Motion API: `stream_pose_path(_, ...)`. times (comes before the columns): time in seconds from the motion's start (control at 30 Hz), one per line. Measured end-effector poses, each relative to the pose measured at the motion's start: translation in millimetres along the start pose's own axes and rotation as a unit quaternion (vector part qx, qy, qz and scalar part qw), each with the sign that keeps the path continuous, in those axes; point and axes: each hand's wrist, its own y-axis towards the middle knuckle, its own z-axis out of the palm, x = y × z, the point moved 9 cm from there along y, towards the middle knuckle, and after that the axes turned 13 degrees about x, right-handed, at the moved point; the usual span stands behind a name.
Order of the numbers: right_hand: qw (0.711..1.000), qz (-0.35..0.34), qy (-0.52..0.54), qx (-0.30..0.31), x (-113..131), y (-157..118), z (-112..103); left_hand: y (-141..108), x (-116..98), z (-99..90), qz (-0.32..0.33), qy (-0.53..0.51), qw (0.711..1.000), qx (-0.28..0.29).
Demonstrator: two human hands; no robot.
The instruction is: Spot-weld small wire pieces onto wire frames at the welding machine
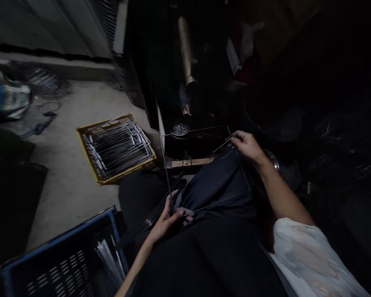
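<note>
A thin rectangular wire frame (194, 130) is held up over my lap, its middle crossing a dark cloth (213, 185). My left hand (168, 218) grips the frame's near corner, with long straight metal rods (150, 220) passing just beside that hand. My right hand (247, 146) is shut on the far side of the frame, and a short wire end sticks out from its fingers. A bowl of small shiny metal pieces (179, 129) sits just beyond the frame.
A yellow crate (91, 159) stacked with wire frames stands on the concrete floor at left. A blue crate (62, 243) holding metal strips is near my left arm. A wooden strip (188, 163) lies ahead of my lap, and dark equipment and clutter fill the right.
</note>
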Motion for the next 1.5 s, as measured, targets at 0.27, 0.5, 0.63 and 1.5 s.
stream_pose_path(0.27,0.858,0.138,0.490,-0.064,-86.0,49.4,93.1,-0.3,2.7,-5.6,0.021,-0.020,1.000,-0.007)
stream_pose_path(0.5,0.830,0.102,0.538,-0.108,-91.7,75.6,112.5,1.5,6.1,-13.8,0.025,-0.011,1.000,-0.007)
stream_pose_path(0.63,0.871,0.128,0.454,-0.139,-103.5,79.8,112.5,0.9,9.9,-21.1,0.013,-0.001,1.000,-0.004)
stream_pose_path(1.5,0.901,0.011,0.400,-0.169,-78.8,106.2,109.4,6.0,8.0,-10.1,0.016,0.008,1.000,-0.016)
